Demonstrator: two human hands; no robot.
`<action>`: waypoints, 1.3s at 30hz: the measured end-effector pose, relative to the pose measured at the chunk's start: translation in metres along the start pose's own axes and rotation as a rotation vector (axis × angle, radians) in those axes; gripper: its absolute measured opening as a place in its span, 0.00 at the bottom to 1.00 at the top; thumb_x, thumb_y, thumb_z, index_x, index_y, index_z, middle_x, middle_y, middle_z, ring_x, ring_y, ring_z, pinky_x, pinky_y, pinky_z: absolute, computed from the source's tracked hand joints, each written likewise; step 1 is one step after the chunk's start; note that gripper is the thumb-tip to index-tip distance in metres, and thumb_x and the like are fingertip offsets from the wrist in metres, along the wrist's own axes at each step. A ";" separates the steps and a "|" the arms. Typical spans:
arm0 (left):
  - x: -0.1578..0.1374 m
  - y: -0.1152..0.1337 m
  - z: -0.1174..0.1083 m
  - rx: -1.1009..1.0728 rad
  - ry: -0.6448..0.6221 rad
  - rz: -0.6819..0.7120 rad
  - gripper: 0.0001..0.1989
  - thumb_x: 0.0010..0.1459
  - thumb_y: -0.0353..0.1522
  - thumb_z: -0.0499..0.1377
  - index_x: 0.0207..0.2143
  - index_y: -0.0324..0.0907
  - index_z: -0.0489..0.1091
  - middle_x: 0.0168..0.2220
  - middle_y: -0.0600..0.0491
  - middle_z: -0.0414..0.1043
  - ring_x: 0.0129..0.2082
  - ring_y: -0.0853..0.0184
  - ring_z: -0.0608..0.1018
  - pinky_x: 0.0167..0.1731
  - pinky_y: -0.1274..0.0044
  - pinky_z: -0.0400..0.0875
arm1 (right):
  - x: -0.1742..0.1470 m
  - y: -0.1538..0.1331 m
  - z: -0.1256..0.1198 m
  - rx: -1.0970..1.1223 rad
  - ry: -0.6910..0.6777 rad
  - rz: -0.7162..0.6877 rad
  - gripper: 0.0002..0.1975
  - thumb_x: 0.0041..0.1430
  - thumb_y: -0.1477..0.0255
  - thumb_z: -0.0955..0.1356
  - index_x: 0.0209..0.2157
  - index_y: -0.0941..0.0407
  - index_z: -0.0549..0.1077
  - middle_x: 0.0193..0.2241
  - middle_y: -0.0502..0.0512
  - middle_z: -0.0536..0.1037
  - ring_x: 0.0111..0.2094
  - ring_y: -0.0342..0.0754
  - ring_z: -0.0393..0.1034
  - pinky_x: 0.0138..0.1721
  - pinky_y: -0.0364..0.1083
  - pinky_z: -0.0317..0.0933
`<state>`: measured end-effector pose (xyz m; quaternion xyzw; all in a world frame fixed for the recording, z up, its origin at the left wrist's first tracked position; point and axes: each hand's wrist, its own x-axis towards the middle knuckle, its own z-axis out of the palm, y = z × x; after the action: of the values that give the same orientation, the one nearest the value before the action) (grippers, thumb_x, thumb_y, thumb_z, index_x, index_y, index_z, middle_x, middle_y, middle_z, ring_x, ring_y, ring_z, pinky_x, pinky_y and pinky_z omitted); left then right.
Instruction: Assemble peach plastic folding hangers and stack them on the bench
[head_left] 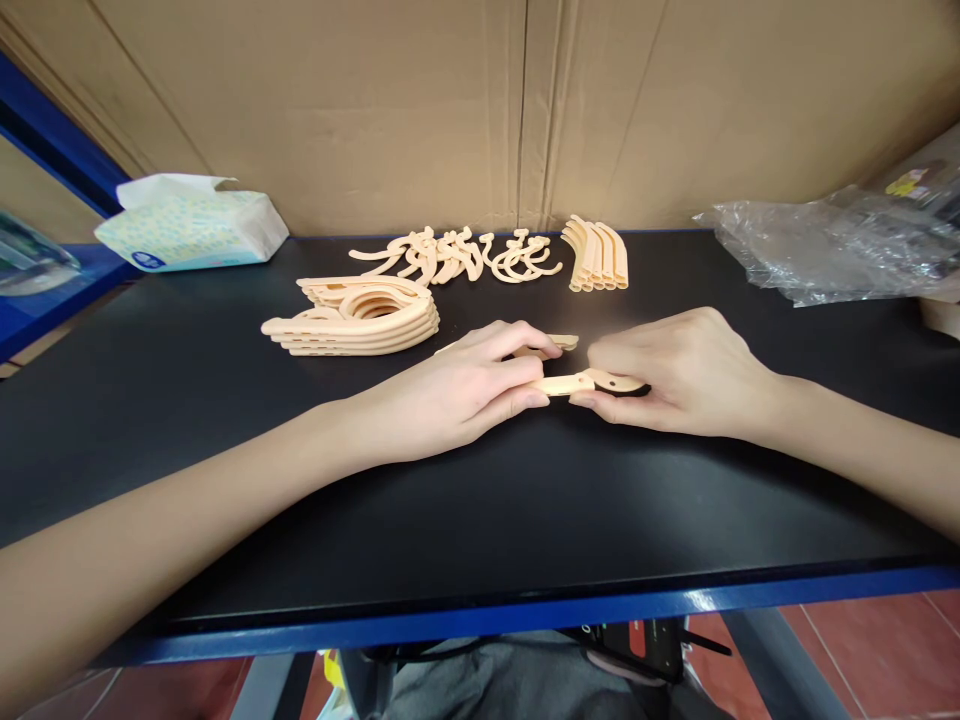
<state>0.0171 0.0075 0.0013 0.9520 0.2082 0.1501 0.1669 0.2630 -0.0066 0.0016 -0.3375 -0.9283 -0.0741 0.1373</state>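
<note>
Around us stand a cardboard backing [405,110], a black table [480,530], a crumpled clear bag [817,235] at right and, at left, a tissue pack [217,232] whose blue oval label we cannot read. Beyond our hands lie curved hooks [450,260], stacked frames [375,330] and tubes [600,260]. Mid-table, our left hand [480,385] and right hand [679,375] both grip a cream piece [562,386], our fingers partly hiding it.

No text can be read clearly; the oval label [148,261] on the tissue pack [217,232], near the worktop's [525,520] far left corner, is too small.
</note>
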 end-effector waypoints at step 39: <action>0.001 -0.001 0.006 -0.086 0.259 -0.324 0.06 0.60 0.30 0.58 0.40 0.41 0.71 0.53 0.48 0.69 0.54 0.61 0.72 0.43 0.73 0.74 | -0.002 -0.013 -0.009 0.423 -0.097 -0.125 0.05 0.54 0.78 0.65 0.31 0.55 0.71 0.48 0.59 0.68 0.47 0.51 0.62 0.43 0.49 0.61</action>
<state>0.0195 0.0075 -0.0046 0.8708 0.3717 0.2512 0.2011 0.2576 -0.0195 0.0091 -0.2464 -0.9478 0.1300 0.1554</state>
